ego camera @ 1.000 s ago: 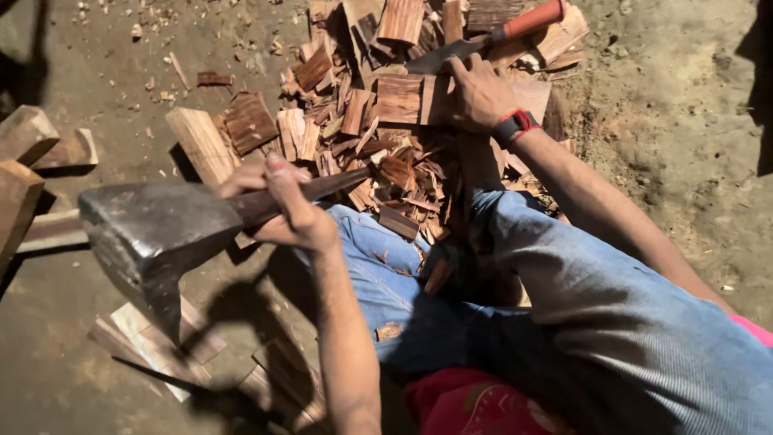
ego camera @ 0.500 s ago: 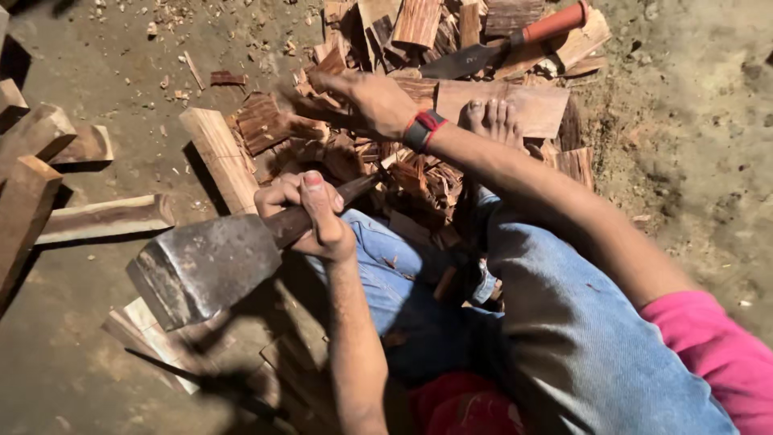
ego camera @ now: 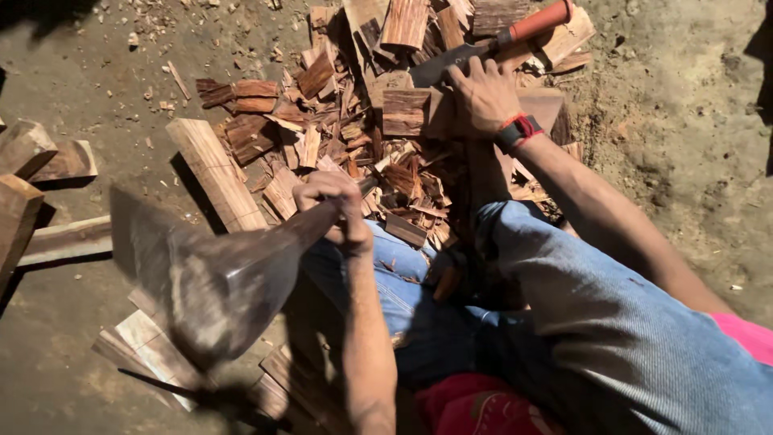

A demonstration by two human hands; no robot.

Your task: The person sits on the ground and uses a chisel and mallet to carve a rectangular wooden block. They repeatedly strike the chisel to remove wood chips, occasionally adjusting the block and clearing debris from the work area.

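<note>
The dirt ground (ego camera: 660, 97) carries all the material in view. The person sits on it in blue jeans (ego camera: 580, 322), knees drawn up toward the work.

A pile of split wood (ego camera: 354, 129), reddish-brown pieces and chips, lies just ahead of the knees. A long pale split log (ego camera: 216, 173) lies at the pile's left edge, and further squared logs (ego camera: 32, 161) rest well apart at the far left. Flat pale boards (ego camera: 149, 338) lie on the ground below the axe head.

The axe head (ego camera: 201, 282), grey steel and motion-blurred, is raised at lower left, above the boards. Its wooden handle runs up and right into the left hand (ego camera: 334, 201). That grip is fully closed around the handle, fingers wrapped over it, directly above the left knee.

The right hand (ego camera: 483, 97) lies palm down on a squarish wood block (ego camera: 407, 111) at the far side of the pile. Its grip is spread flat, fingers extended, pressing on the block rather than enclosing it. A red and black watch (ego camera: 519, 130) sits on that wrist.

A knife (ego camera: 499, 40) with an orange handle lies on the wood just beyond the right fingertips.
</note>
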